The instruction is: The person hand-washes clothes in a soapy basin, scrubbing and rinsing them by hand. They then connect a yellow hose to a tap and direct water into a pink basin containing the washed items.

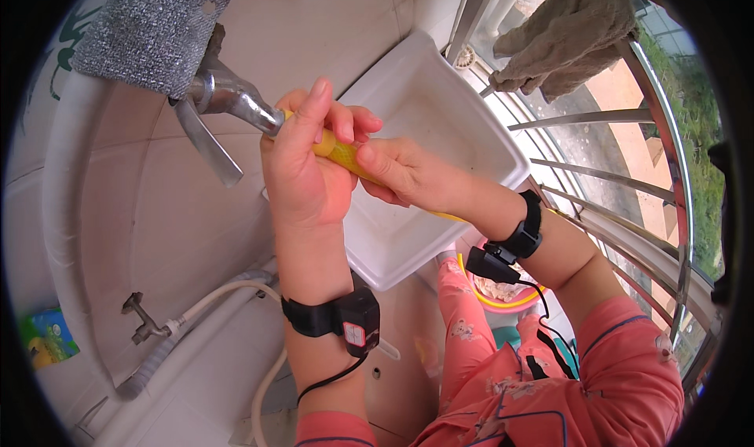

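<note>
A yellow hose (349, 157) is pushed against or over the spout of a metal tap (238, 98) on the wall; fingers partly hide the joint. My left hand (309, 164) grips the hose end right at the spout, thumb pointing up. Just behind it, my right hand (412, 173) pinches the hose between thumb and fingers. From there the hose runs under my right wrist and down toward the floor. The tap's lever handle (209, 143) hangs downward to the left of my left hand. Below both hands is a white sink basin (406, 241).
On the floor, a pink basin (506, 305) holds pale cloth, with yellow hose curving around it. Metal window bars (601, 173) and a hanging grey-brown cloth (565, 40) are on the right. Silvery fabric (162, 31) covers the pipe above the tap. A lower valve (147, 323) feeds a pale hose (227, 288).
</note>
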A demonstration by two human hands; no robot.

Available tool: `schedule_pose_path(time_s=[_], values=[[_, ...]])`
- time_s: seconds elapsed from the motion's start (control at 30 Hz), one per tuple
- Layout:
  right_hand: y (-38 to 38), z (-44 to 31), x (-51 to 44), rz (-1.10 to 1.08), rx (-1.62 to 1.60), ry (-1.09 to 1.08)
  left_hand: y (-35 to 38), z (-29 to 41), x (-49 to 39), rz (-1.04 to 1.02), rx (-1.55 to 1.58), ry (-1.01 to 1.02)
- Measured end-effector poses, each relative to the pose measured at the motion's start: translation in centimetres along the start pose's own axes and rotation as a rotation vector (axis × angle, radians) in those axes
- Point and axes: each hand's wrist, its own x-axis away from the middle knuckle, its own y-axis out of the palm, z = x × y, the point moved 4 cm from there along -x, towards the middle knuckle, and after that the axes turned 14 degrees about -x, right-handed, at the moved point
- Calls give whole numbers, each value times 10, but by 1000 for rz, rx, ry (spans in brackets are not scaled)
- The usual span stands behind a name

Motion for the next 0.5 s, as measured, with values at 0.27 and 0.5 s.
schedule_pose_path(time_s=[0.27, 0.5], values=[[23, -1, 14, 493, 356, -254, 5, -3, 0, 78, -3, 64], [-1, 10, -16, 344, 116, -299, 1, -2, -3, -57, 8, 102]])
